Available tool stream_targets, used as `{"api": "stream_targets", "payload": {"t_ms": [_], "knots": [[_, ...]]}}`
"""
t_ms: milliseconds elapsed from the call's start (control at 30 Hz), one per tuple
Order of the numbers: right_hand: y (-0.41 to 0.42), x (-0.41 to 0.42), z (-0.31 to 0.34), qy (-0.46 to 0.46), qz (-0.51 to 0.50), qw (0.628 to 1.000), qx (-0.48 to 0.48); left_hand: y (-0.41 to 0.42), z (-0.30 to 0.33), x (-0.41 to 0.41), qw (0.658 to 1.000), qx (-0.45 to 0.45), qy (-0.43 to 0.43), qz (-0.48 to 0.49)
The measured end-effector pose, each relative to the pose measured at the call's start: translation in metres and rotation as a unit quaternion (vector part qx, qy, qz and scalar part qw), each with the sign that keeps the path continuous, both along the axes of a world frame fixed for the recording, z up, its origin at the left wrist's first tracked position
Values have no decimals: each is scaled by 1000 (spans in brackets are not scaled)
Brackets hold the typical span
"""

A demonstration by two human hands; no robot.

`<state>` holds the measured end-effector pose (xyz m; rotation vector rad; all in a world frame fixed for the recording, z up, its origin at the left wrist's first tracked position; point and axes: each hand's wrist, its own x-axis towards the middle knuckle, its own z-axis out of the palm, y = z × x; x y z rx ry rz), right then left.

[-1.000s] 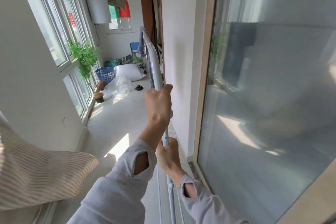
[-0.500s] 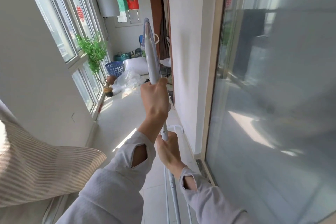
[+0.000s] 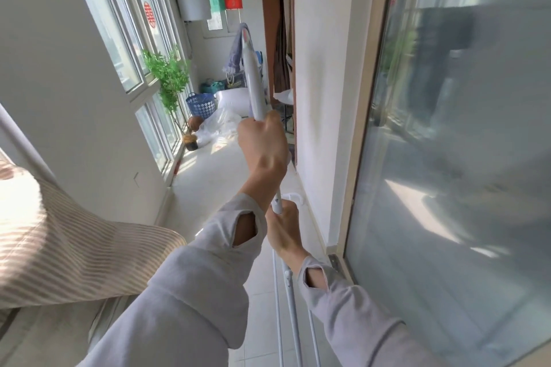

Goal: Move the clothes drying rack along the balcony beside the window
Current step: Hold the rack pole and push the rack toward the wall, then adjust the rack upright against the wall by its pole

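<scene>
The folded white clothes drying rack (image 3: 253,80) stands edge-on in front of me, its thin tubes running down to the floor tiles. My left hand (image 3: 264,146) grips its upper frame. Lower on the same frame, my right hand (image 3: 283,229) holds a thin tube. The rack is close to the white wall and the big glass window (image 3: 447,158) on the right. Both arms wear light grey sleeves with thumb holes.
A striped cloth (image 3: 59,241) hangs at lower left. Along the left windows stand a green potted plant (image 3: 170,80), a blue basket (image 3: 201,104), a white pillow (image 3: 232,98) and plastic bags. More bags and hanging cloth fill the far end. A brown door frame (image 3: 271,24) opens on the right.
The rack and both hands have travelled forward along the balcony; the plant and the basket look closer. The rack now stands more upright. Both grips are unchanged.
</scene>
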<state>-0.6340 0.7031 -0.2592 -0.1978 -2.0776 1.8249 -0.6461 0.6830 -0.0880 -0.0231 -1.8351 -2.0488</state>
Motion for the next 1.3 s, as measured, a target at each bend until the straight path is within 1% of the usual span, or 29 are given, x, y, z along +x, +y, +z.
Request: {"api": "stream_targets", "payload": {"t_ms": [233, 433, 533, 633, 867, 1033, 1300], "knots": [[28, -22, -3, -10, -16, 1000, -15, 31, -2, -22, 997, -22, -21, -66], [35, -54, -4, -11, -15, 1000, -25, 32, -1, -53, 998, -24, -16, -56], [40, -67, -5, -19, -14, 1000, -13, 36, -3, -66, 997, -31, -13, -68], [43, -76, -4, -13, -22, 1000, -13, 42, -5, -77, 996, -13, -15, -83], [59, -103, -2, -11, -16, 1000, -14, 57, -3, -103, 995, -6, -28, -98], [73, -128, -3, -13, -17, 1000, -16, 72, -5, -131, 996, 3, -40, -83], [84, -160, -7, -18, -15, 1000, -1, 83, -6, -159, 997, -21, -35, -71]]}}
